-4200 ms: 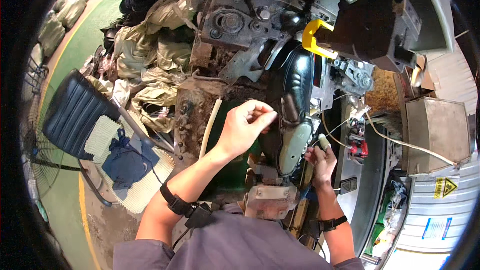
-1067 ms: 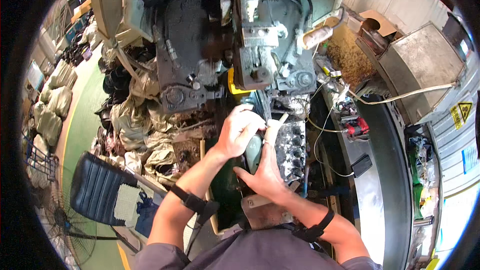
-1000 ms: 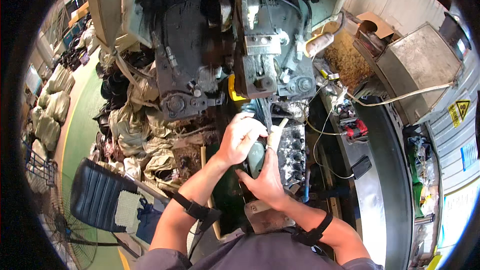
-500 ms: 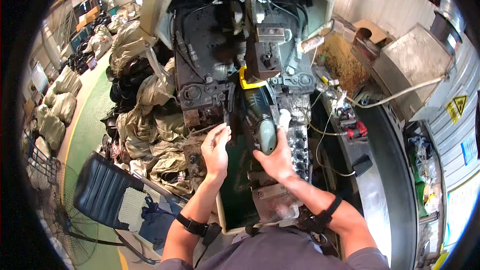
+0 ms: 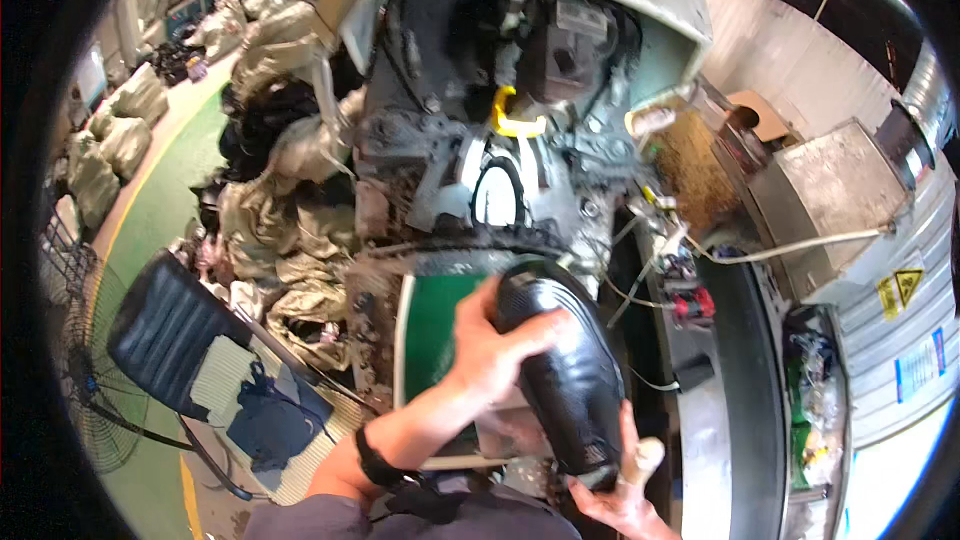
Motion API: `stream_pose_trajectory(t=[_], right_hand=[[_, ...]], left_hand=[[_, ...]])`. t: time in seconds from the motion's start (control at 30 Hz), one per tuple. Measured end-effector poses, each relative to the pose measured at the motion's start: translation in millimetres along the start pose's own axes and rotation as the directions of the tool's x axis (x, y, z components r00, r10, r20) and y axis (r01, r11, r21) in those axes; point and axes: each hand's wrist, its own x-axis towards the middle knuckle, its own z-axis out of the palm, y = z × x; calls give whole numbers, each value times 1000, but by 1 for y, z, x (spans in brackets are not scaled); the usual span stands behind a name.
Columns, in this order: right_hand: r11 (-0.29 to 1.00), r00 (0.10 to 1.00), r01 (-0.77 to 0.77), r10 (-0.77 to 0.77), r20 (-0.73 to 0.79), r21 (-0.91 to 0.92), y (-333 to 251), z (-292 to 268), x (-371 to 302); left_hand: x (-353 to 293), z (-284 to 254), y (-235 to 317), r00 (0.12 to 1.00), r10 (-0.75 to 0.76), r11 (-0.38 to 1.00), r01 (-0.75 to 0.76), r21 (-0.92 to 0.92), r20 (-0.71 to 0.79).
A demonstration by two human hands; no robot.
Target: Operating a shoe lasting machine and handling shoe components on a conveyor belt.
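A shiny black shoe upper, stretched over a shoe last [image 5: 565,380], is held slanting in front of my body. My left hand [image 5: 490,340] wraps its upper end, the thumb lying across the top. My right hand [image 5: 622,500] closes round its lower end, close to my body. A white rounded piece [image 5: 649,454] shows at the right hand's fingers; whether it is worn or held I cannot tell. Ahead stands a shoe machine with a yellow curved part [image 5: 518,118] and a brightly lit arched opening [image 5: 496,192], apart from the shoe.
A green panel [image 5: 440,330] lies below the machine. To the left are a black chair [image 5: 165,330] with cloth on it, a fan [image 5: 95,380] and several heaped sacks [image 5: 270,230]. On the right run a dark conveyor belt [image 5: 750,390] and a ledge with a red tool [image 5: 692,307].
The shoe has come out of the machine toward my body and turned. My left hand, empty before, now grips it too. My right hand has moved down and right; the view has shifted.
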Motion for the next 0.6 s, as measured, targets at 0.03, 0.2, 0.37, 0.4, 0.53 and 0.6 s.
stream_pose_trajectory(t=[0.03, 0.2, 0.37, 0.4, 0.53, 0.6], right_hand=[[933, 999, 20, -7, 37, -360, -19, -10, 3], [814, 968, -240, 243, -65, -529, -28, -36, -68], [975, 853, -157, 55, -519, -155, 9, -33, -121], [968, 826, -197, 78, -558, -157, -1, -39, -110], [782, 768, -128, 467, -438, 610, -6, -74, -102], [905, 788, -48, 295, -541, 423, 16, -83, -107]], left_hand=[[-2, 7, -2, 1000, 18, 999, -17, 29, -15], [3, 39, -55, 971, -202, 973, 213, -84, 128], [-16, 72, -84, 844, -537, 831, 528, -172, -3], [-17, 80, -93, 756, -654, 745, 640, -188, -22], [-20, 86, -158, 609, -792, 608, 777, -161, -49], [-25, 69, -218, 615, -786, 577, 770, -272, 72]])
